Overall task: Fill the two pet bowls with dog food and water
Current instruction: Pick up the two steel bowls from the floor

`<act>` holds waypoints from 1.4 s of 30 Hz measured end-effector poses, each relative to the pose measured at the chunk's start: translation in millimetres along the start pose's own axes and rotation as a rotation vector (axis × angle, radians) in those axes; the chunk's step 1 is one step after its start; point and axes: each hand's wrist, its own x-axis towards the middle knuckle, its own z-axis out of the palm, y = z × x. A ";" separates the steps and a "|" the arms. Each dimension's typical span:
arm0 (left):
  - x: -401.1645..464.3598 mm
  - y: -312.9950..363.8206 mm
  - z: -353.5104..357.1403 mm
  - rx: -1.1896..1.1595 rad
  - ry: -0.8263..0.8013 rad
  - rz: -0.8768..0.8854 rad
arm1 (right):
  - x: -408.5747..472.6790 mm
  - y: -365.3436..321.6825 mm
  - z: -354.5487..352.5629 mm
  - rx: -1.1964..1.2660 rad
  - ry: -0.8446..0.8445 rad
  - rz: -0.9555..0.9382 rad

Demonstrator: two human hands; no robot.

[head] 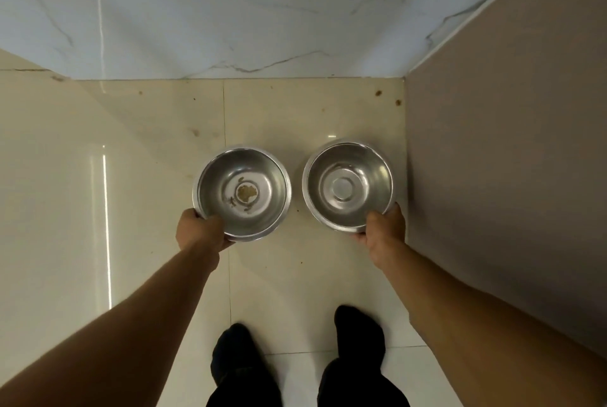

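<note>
Two round stainless-steel pet bowls are side by side over the beige floor tiles. The left bowl (241,193) has a small brown patch of residue at its bottom. My left hand (200,231) grips its near-left rim. The right bowl (348,185) is shiny, with nothing inside. My right hand (381,231) grips its near-right rim. I cannot tell whether the bowls rest on the floor or hang just above it. No dog food or water is in view.
A white marbled wall (230,12) stands straight ahead. A brown-grey panel (509,176) closes off the right side, close to the right bowl. My two feet in dark socks (295,350) stand on the glossy tiles (98,193), which stretch away to the left.
</note>
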 end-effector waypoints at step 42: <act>-707.9 141.0 -364.6 -0.831 -0.560 0.541 | -677.8 -302.5 -301.5 0.387 -0.552 -0.564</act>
